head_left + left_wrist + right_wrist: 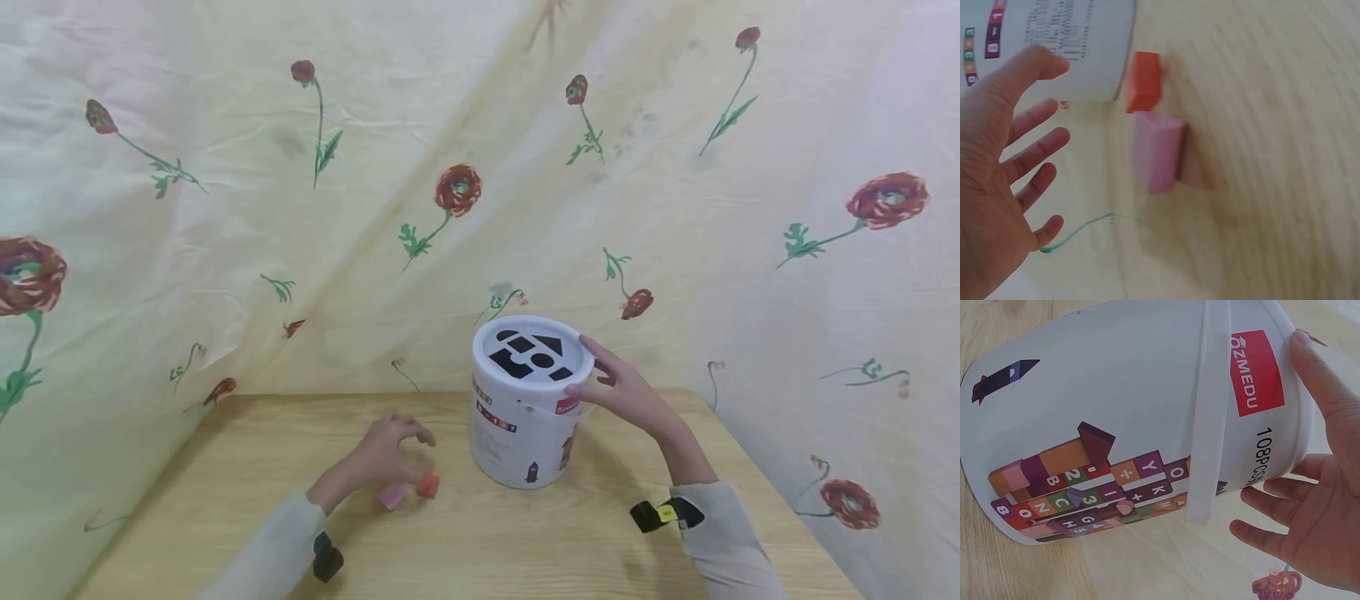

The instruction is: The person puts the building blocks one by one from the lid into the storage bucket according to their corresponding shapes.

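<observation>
A white toy-block bucket (495, 442) stands upright on the table, its lid (573, 354) cut with several dark shaped openings. My right hand (633, 404) holds the bucket by the rim, thumb on the near side and fingers reaching round the far side. To the left of the bucket, a pink block (1160, 153) and an orange-red block (1144, 81) lie close together on the wood. Over them hovers my left hand (386, 450), fingers spread and loosely bent, with nothing in its grasp. In the left wrist view a gap separates its fingers from both blocks.
The wooden table (525, 550) meets a flower-printed cloth (360, 250) hanging at the back and both sides. A white strap handle (1210, 412) crosses the bucket's side below the rim. Dark wrist-worn devices sit on both arms.
</observation>
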